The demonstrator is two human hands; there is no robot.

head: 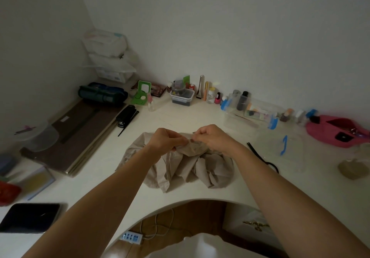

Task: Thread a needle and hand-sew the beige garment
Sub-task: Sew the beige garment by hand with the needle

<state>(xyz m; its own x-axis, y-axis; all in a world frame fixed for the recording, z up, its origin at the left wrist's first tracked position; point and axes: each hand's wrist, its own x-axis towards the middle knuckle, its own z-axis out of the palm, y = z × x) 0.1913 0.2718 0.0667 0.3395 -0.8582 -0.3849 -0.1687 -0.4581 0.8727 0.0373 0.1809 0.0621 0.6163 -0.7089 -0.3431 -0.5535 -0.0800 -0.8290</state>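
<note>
Nearest, a brown wooden floor (pixel 200 213) shows through the curved cut-out in the white bench (pixel 90 193), with a white power strip with blue sockets (pixel 131 237) lying on it. On the bench's near left corner lies a flat black tablet (pixel 30 216).

The crumpled beige cloth garment (pixel 180 169) sits mid-bench, just beyond the cut-out. Above its far edge, the left hand (pixel 166 139) and right hand (pixel 212 137) meet. Both have their fingers curled, pinching 1 raised fold of the cloth between them. A needle is too small to make out.

To the left, flat brown boards (pixel 80 133) are stacked, with a black stapler (pixel 126 115) beside them. On the far right lies a pink fabric pouch (pixel 332 131). A clear plastic box with blue clips (pixel 250 111) and small bottles line the plain white walls (pixel 220 27), which meet in a corner.
</note>
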